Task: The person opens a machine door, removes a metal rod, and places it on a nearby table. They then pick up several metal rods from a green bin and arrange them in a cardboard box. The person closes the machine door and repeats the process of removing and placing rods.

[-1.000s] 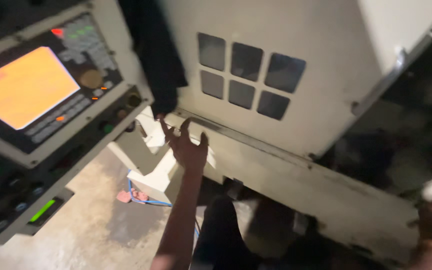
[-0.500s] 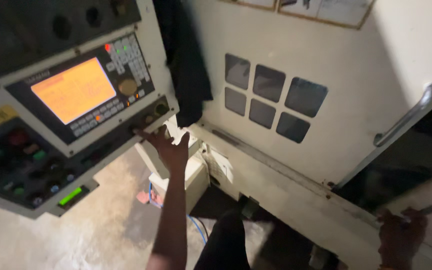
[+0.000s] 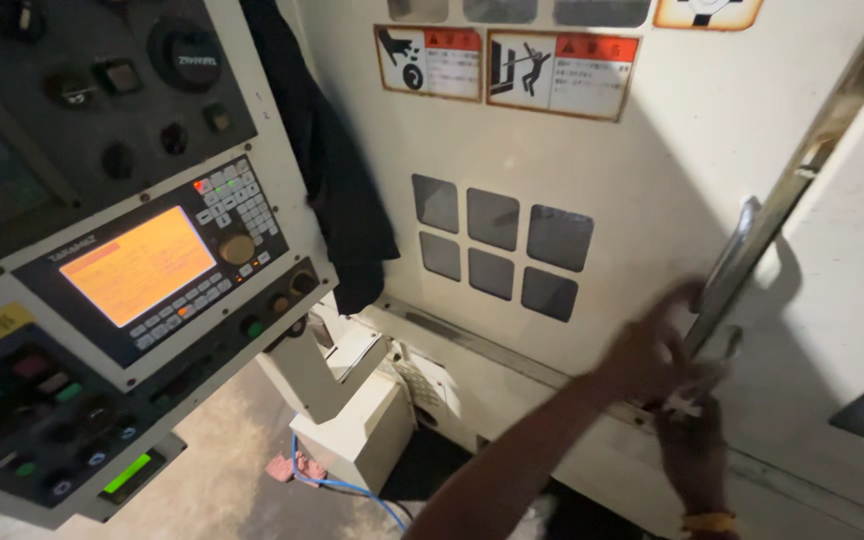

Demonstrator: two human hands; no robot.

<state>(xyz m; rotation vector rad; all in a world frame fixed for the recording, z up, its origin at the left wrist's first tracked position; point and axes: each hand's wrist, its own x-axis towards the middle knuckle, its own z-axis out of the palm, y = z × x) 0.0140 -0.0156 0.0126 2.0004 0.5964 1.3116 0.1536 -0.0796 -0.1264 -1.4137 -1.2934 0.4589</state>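
Both our hands, left hand and right hand, meet at the door handle; grip blurred, so we cannot tell.

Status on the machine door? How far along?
Done: the control panel is on, its orange screen lit. In hand: both hands are at the door's metal handle; the left hand, blurred, is beside it and the right hand just below. Left: no firm grip shows, and the white door cannot be read as open or shut.
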